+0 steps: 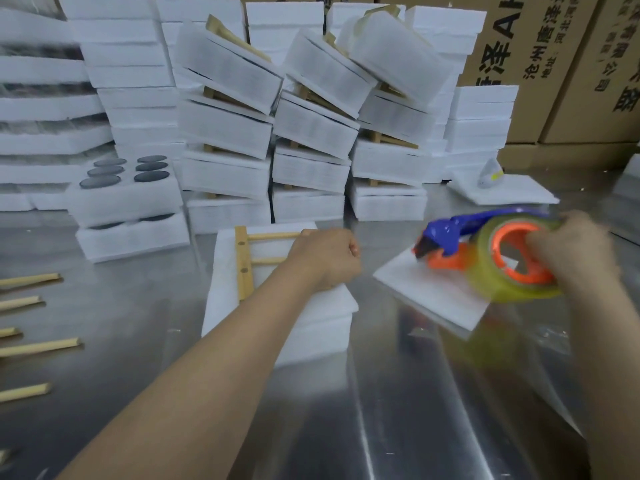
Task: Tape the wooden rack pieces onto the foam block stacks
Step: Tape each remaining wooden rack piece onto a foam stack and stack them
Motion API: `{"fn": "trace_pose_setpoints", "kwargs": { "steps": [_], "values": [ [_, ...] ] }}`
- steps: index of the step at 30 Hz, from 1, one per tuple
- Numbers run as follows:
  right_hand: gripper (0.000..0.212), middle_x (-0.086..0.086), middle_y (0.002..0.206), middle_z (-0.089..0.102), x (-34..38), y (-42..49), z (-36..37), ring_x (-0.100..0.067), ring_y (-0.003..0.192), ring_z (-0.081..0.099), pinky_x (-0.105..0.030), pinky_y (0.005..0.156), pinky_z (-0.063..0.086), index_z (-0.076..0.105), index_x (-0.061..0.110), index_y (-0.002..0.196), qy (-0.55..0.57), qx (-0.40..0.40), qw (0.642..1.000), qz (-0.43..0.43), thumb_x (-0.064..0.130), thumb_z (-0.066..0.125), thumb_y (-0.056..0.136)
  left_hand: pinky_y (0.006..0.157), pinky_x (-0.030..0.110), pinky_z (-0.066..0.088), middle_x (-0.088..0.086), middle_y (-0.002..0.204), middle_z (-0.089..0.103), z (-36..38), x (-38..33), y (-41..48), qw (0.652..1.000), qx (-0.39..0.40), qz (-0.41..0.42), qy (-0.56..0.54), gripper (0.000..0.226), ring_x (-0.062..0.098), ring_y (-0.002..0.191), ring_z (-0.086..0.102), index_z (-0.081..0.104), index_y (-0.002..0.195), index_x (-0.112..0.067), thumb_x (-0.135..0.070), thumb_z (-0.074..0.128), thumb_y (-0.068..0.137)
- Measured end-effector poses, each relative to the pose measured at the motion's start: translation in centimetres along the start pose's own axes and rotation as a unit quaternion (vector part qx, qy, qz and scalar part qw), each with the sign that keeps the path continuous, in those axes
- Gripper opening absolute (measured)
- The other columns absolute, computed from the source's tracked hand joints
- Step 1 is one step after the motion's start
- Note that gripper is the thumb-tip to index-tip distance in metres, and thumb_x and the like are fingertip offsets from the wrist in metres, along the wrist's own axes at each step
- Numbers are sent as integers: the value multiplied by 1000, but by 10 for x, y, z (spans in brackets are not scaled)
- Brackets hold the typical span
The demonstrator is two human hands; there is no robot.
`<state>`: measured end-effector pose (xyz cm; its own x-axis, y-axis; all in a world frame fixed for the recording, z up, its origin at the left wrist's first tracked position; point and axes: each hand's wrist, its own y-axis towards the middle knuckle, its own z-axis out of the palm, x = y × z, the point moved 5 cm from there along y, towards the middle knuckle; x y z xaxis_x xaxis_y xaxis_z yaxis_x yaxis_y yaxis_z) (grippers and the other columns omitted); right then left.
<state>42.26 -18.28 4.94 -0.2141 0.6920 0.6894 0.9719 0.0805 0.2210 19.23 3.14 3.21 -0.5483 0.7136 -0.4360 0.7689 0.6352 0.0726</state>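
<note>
A white foam block stack (313, 327) lies on the steel table in the middle. On top of it rests a wooden rack piece (244, 265) with rungs running right. My left hand (325, 258) sits on the rack and foam with its fingers curled under; what it holds is hidden. My right hand (568, 251) grips a tape dispenser (485, 247), blue and orange, with a yellowish roll of tape, held above a loose foam sheet (426, 296). The dispenser is blurred.
Tall stacks of foam blocks (311, 126), some with wooden racks taped on, stand behind. A foam tray with dark discs (124, 188) is at the left. Loose wooden sticks (38, 346) lie at the left edge. Cardboard boxes (554, 64) stand at the back right.
</note>
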Motion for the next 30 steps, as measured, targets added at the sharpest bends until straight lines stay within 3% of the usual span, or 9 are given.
{"fn": "trace_pose_setpoints", "kwargs": {
  "steps": [4, 7, 12, 16, 20, 22, 24, 27, 30],
  "values": [
    [74, -28, 146, 32, -4, -2, 21, -43, 132, 38, -50, 106, 34, 24, -4, 144, 17, 96, 994, 52, 19, 64, 85, 100, 29, 36, 2, 120, 62, 1, -5, 0, 991, 27, 4, 131, 35, 29, 120, 45, 61, 115, -22, -25, 46, 84],
    [69, -24, 139, 45, 1, -4, 21, -36, 124, 48, -43, 96, 42, 37, -1, 140, 100, 131, 986, 36, 19, 70, 82, 108, 30, 21, 3, 125, 60, 6, -9, 0, 980, 67, -2, 189, 32, 23, 123, 45, 55, 114, -19, -27, 42, 87],
    [35, -11, 110, 60, 54, -53, -17, -14, 89, 57, -17, 76, 41, 62, 9, 110, 245, -105, 937, -227, 3, 48, 80, 120, 37, 4, 12, 154, 31, 13, -7, 6, 959, 114, -27, 259, 69, 23, 145, 21, 14, 153, -14, -28, 41, 90],
    [31, -11, 68, 61, 97, -114, 27, -20, 58, 64, -23, 55, 55, 61, 7, 74, 384, 169, 886, -196, -7, 36, 85, 118, 46, -9, 17, 159, -17, 16, -10, 7, 958, 102, -65, 260, 84, 32, 146, -18, -11, 152, -8, -26, 46, 92],
    [30, -11, 97, 66, 99, -152, 76, -21, 90, 67, -28, 80, 56, 61, 4, 116, 354, 322, 869, -125, 4, 37, 97, 120, 43, 4, 11, 160, -10, -7, -13, -6, 991, 46, -101, -75, 78, 28, 148, -6, 9, 153, -12, -20, 52, 89],
    [34, -6, 115, 62, 97, -163, 88, -15, 105, 62, -30, 92, 50, 51, 8, 132, 385, 382, 836, -81, 13, 40, 100, 96, 18, 35, 3, 139, 35, -41, -3, -25, 932, 55, -63, -353, 34, 16, 120, 42, 54, 118, -24, -16, 56, 85],
    [30, -2, 117, 61, 98, -175, 99, -10, 105, 62, -30, 97, 46, 56, 10, 126, 411, 438, 798, -47, 18, 42, 101, 76, 10, 36, -8, 123, 48, -82, 21, -40, 906, -67, 1, -417, 33, 3, 99, 48, 58, 108, -24, -21, 59, 75],
    [34, -2, 108, 71, 101, -188, 111, -14, 100, 67, -35, 96, 48, 69, 10, 95, 328, 430, 833, -113, 32, 44, 100, 108, 23, 26, -15, 155, 23, -81, 83, -66, 894, -218, -35, -389, 65, 3, 138, 26, 27, 149, -31, -27, 53, 90],
    [50, -7, 126, 63, 105, -192, 117, -26, 118, 57, -46, 107, 39, 66, 14, 116, 271, 417, 859, -127, 52, 43, 94, 118, 41, 23, 5, 157, 28, -24, 126, -84, 799, -189, -122, -558, 56, 20, 141, 32, 25, 152, -15, -28, 43, 100]
  ]
}}
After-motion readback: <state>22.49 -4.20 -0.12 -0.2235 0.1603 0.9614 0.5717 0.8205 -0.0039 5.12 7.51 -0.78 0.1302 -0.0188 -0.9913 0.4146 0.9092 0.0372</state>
